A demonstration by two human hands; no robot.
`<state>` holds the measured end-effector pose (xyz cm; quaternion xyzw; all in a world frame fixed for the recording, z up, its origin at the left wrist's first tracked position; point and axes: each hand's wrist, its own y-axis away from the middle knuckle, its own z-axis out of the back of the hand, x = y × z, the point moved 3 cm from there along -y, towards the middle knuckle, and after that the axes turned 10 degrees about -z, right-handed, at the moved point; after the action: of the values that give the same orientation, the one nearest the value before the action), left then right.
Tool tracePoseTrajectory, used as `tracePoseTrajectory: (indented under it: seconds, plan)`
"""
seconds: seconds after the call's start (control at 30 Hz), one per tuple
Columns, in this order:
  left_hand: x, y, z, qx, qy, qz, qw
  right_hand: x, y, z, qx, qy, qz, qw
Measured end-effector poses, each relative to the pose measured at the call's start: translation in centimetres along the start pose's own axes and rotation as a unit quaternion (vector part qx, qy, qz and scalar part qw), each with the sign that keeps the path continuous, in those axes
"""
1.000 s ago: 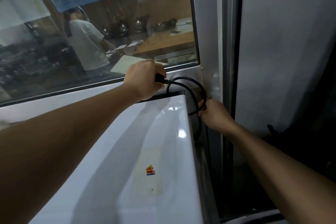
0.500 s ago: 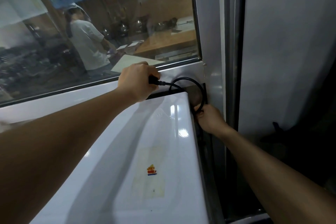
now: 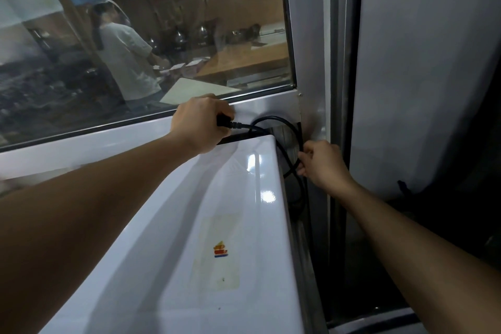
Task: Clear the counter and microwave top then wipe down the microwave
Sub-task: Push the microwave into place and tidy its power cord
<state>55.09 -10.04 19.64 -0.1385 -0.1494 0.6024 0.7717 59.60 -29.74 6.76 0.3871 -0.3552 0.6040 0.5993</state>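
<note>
The white glossy microwave top point(image 3: 168, 266) fills the lower middle, with a small sticker point(image 3: 221, 251) on it. A black power cord point(image 3: 282, 122) loops behind its far right corner. My left hand point(image 3: 200, 122) is closed around the cord's plug end at the back edge of the microwave. My right hand point(image 3: 322, 165) pinches the cord's loop beside the microwave's right side, and the cord runs down into the dark gap there.
A glass window point(image 3: 151, 43) with a white sill point(image 3: 81, 141) stands just behind the microwave; a person shows through it. A metal frame post point(image 3: 336, 62) and a pale panel point(image 3: 428, 62) rise at the right, close to the microwave's side.
My left hand with the plug has stayed near the back edge. My right hand has shifted slightly along the cord loop at the microwave's right side, and the loop has changed shape.
</note>
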Motion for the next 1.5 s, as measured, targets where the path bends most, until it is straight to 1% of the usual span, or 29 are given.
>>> tracePoseTrajectory:
  seconds: [0.07,0.13,0.23,0.3,0.4,0.53,0.67,0.8,0.87,0.97,1.13,1.2,1.5]
  plan:
    - [0.3,0.0,0.2,-0.003,0.002,0.003,1.000,-0.3,-0.6,-1.2,0.014,-0.031,-0.051,0.998]
    - [0.6,0.0,0.6,-0.012,0.000,0.002,1.000,0.1,-1.4,-2.2,0.011,-0.064,-0.083,0.994]
    - [1.3,-0.1,1.5,-0.036,0.004,0.010,0.999,1.3,-2.1,-3.0,-0.013,-0.094,-0.078,0.992]
    - [1.7,0.0,1.6,-0.041,0.006,0.015,0.999,1.3,-2.0,-3.0,-0.014,-0.093,-0.081,0.992]
    - [1.7,0.6,0.7,-0.021,0.003,0.010,1.000,0.1,-1.6,-2.9,0.011,-0.038,-0.095,0.995]
    - [1.7,1.1,-0.1,-0.029,0.010,0.024,0.999,-0.2,-1.5,-2.3,0.028,0.030,-0.086,0.995]
    - [1.9,1.1,-0.1,-0.038,0.028,0.035,0.998,0.2,-1.4,-1.9,0.046,0.047,-0.079,0.995]
    - [2.0,1.3,-0.3,-0.035,0.033,0.036,0.998,1.0,-0.5,-1.1,0.031,0.081,-0.043,0.995]
    - [2.1,1.5,-0.5,-0.036,0.027,0.040,0.998,1.2,-0.1,-0.6,0.007,0.100,-0.026,0.995]
    - [2.2,1.7,-0.7,-0.032,0.016,0.048,0.998,1.3,0.3,0.1,-0.023,0.086,0.001,0.996]
    - [2.3,2.0,-0.9,-0.024,0.013,0.049,0.998,1.0,-0.2,0.0,-0.044,0.041,0.010,0.998]
    - [2.4,2.2,-1.0,-0.026,0.010,0.045,0.999,0.9,-0.4,0.0,-0.046,0.023,0.009,0.999]
    - [2.5,2.2,-1.5,-0.022,0.003,0.051,0.998,1.0,-0.1,-0.1,-0.031,0.026,0.008,0.999]
